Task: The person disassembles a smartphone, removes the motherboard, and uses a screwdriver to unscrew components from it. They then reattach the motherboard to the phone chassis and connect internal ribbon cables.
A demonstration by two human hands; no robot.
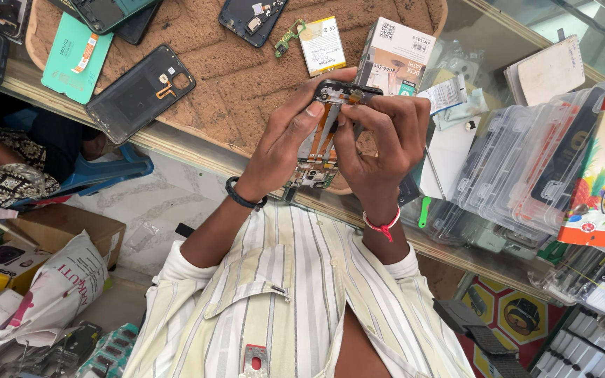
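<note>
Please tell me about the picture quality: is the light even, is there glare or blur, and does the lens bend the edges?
Head view: soft, even daylight, only faint shadows under the left hand and right hand; the opened phone they hold is sharp; mild glare on the clear plastic boxes at right; the wide lens curves the counter edge; the corners look slightly soft.

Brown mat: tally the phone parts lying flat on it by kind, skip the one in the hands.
On the brown mat:
Black back cover: 1
Teal back cover: 1
Battery: 1
Green flex board: 1
Total: 4; phones cut off at the top edge excluded.
</note>
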